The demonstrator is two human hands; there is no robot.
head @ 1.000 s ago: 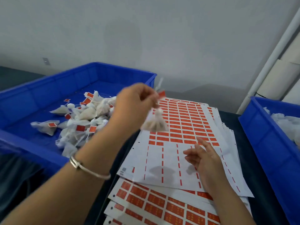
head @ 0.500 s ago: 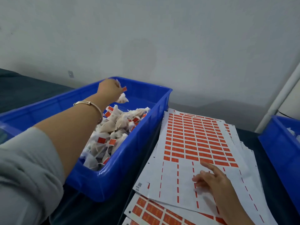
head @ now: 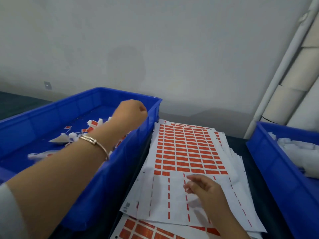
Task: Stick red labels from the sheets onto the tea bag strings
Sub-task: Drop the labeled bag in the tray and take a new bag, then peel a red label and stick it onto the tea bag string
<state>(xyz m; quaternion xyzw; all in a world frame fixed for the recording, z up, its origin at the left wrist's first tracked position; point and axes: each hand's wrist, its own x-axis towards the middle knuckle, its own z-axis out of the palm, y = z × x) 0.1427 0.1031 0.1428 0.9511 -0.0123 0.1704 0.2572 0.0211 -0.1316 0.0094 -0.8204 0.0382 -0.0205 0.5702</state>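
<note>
My left hand [head: 129,112] hovers over the left blue bin [head: 110,169], seen from its back with the fingers curled under and hidden; no tea bag shows in it. Labelled tea bags [head: 93,124] with red tags lie in that bin, partly behind my forearm. The top label sheet [head: 186,152] carries rows of red labels on its far half, while its near half is peeled. My right hand [head: 202,187] rests on that peeled part with loosely bent fingers, holding nothing.
A second blue bin [head: 276,171] at the right holds white tea bags without labels [head: 300,152]. More label sheets [head: 146,230] are stacked underneath on the dark table. A white pipe [head: 283,66] and a wall stand behind.
My left hand carried a labelled tea bag from above the sheets out over the left bin; the bag is no longer seen in it. My right hand stayed on the sheet.
</note>
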